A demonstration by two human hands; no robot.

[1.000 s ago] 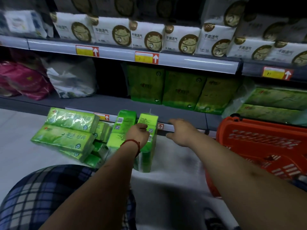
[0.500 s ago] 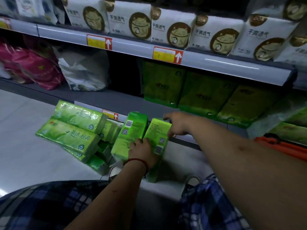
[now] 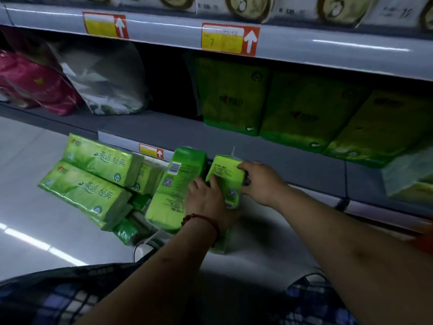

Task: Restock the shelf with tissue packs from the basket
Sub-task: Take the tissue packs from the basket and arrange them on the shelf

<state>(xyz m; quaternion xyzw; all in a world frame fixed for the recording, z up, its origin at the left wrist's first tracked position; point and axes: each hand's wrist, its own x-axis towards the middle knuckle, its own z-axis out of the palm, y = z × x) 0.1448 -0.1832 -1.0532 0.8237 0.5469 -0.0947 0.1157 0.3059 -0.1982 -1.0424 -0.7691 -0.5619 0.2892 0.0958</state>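
Two green tissue packs stand upright on the floor against the bottom shelf edge. My left hand point(image 3: 206, 202) lies across the near faces of the left pack point(image 3: 173, 186) and the right pack point(image 3: 226, 177), fingers on the right one. My right hand point(image 3: 260, 181) grips the right pack's far side near its top. Further left, a heap of green tissue packs point(image 3: 93, 181) leans on the floor. The dark grey bottom shelf point(image 3: 164, 134) holds larger green packs point(image 3: 234, 97) at its back. Only an orange sliver of the basket point(image 3: 425, 240) shows at the right edge.
Pink packages point(image 3: 30, 83) and a white floral bag point(image 3: 105, 80) sit on the shelf's left part. An upper shelf rail with price tags point(image 3: 230, 38) overhangs. A pale green pack point(image 3: 407, 181) sits on the shelf at far right. My plaid-clad knees fill the bottom.
The view has moved closer and left, so the basket has nearly left the frame. My right hand has come from the shelf edge onto the right pack. My left hand slid lower on the packs.
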